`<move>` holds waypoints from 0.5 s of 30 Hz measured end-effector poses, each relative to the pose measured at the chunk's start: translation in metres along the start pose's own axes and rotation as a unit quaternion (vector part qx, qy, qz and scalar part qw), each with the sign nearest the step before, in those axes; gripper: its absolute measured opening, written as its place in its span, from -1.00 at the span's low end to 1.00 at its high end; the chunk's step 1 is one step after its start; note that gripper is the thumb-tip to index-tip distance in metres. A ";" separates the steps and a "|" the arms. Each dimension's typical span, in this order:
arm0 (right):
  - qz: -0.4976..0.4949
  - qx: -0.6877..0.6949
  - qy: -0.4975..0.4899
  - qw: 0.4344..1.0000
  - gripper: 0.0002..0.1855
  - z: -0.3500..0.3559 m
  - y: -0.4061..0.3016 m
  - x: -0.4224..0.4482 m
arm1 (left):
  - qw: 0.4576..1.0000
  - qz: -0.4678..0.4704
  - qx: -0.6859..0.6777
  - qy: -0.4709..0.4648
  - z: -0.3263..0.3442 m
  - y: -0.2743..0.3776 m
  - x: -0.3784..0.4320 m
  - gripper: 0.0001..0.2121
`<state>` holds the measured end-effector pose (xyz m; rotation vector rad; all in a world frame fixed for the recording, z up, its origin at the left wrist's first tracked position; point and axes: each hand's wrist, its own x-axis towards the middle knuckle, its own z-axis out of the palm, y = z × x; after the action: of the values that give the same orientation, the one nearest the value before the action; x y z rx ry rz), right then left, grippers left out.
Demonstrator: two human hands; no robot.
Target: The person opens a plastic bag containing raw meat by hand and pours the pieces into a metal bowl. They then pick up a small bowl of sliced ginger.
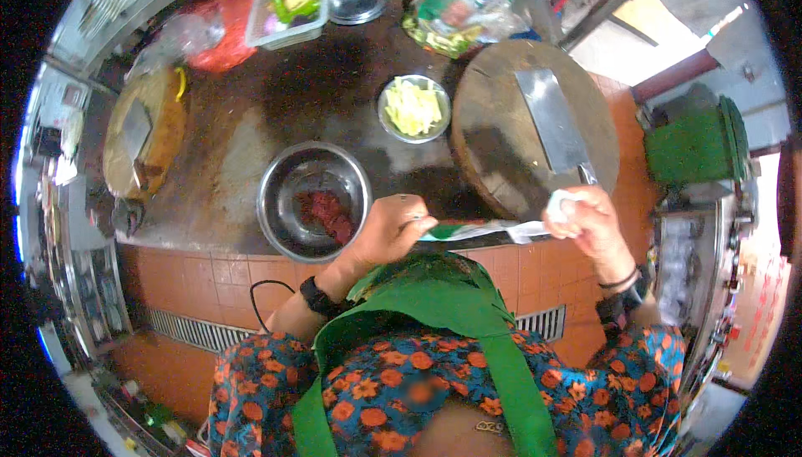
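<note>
A strip of thin green and white plastic point(479, 230), which looks like a bag or packet, is stretched between my two hands in front of my green apron. My left hand point(391, 228) pinches its green end, close to the rim of a steel bowl point(269, 231) with dark red raw meat point(326, 209) in it. A white bunched part sits in my right hand point(583, 222), just below the handle of a cleaver point(551, 118). That cleaver lies flat on a round wooden chopping block point(495, 169). Past my hands is a smaller metal bowl of pale yellow-green cut strips point(413, 106).
At left, another chopping block point(169, 150) bears a second cleaver point(136, 128). Along the back of the dark worktop point(238, 144) are a red plastic bag point(229, 31), a clear tub of vegetables point(291, 34), a metal bowl point(357, 1) and plastic bags point(476, 9). A green bin point(689, 144) stands right.
</note>
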<state>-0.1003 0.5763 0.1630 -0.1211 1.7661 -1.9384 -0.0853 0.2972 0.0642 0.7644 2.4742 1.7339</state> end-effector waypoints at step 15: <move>-0.045 0.336 0.170 0.925 -0.66 -0.043 0.047 -0.022 | 0.983 -0.018 -0.069 0.168 0.016 0.013 0.020 -0.85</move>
<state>-0.0838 0.6231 0.1172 0.4020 1.1852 -2.6415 -0.0936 0.3223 0.0749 0.4426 2.5037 2.1497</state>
